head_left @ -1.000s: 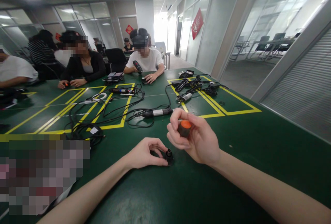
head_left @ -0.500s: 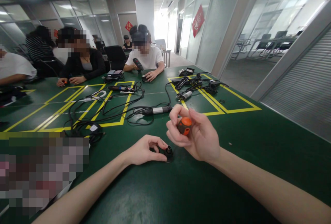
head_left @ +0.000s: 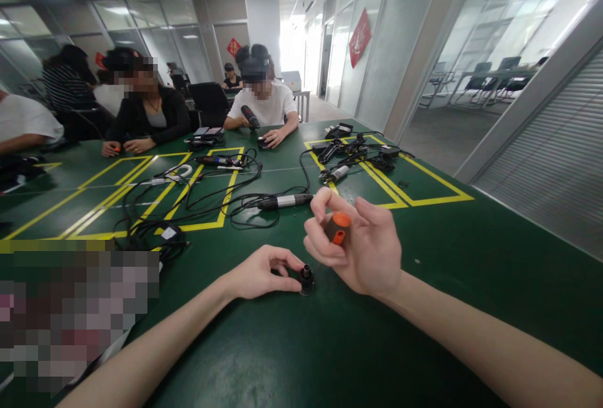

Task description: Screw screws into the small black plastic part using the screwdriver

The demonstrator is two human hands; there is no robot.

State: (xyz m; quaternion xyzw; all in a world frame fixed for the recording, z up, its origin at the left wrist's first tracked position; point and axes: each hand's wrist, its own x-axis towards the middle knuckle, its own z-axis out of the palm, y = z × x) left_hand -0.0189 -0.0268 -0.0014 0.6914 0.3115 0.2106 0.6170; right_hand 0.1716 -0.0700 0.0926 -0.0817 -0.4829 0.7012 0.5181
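Note:
My right hand (head_left: 365,251) is closed round a short screwdriver handle (head_left: 336,227), grey-black with an orange cap, held just above the green table (head_left: 330,345). Its shaft runs down out of sight behind my fingers. My left hand (head_left: 261,273) rests on the table and pinches a small black round part (head_left: 306,279) that stands on the surface directly below the handle. The two hands are a few centimetres apart.
Behind my hands lie tangled black cables (head_left: 198,201) and a cylindrical electric tool (head_left: 282,201) among yellow tape rectangles (head_left: 400,188). More tools and chargers (head_left: 358,150) sit at the far right. Other people (head_left: 261,103) work at the table's far side. A blurred patch covers the lower left.
The orange-capped handle has turned in my right hand's fingers; its cap now tilts more to the right. My left hand has kept its pinch on the black part.

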